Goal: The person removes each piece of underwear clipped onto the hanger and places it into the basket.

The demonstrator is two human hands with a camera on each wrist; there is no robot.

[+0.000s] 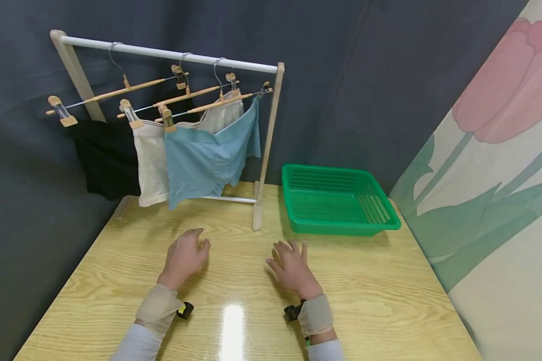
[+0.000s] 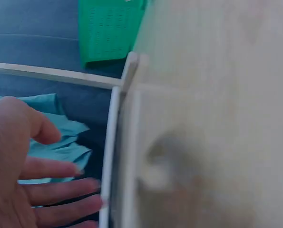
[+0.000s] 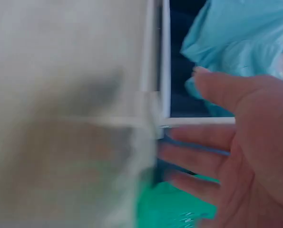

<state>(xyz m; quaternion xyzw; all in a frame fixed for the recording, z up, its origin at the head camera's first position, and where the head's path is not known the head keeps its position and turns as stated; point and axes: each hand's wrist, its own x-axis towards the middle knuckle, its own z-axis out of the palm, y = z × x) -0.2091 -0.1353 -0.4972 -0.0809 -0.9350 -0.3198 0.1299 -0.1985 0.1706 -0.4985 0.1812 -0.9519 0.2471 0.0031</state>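
My left hand point(image 1: 186, 255) is over the table in front of the rack, fingers relaxed and holding nothing. To its right, my right hand point(image 1: 293, 268) is also over the table, fingers spread, just short of the green basket point(image 1: 334, 226). Blue underpants point(image 1: 203, 158) hang nearest on the rack, clipped at both ends to a wooden hanger point(image 1: 208, 106). Behind them hang white underpants point(image 1: 151, 163) and, at the far left, a black garment point(image 1: 106, 158). In the left wrist view, the fingers point(image 2: 60, 192) are apart with the blue cloth beyond them.
The garment rack point(image 1: 271, 135) stands at the back left, with a white top bar point(image 1: 162, 51) and wooden side posts. A dark curtain point(image 1: 343, 75) hangs behind. On the right is a wall panel with a painted tulip point(image 1: 510, 75). Light glares on the table point(image 1: 366, 301).
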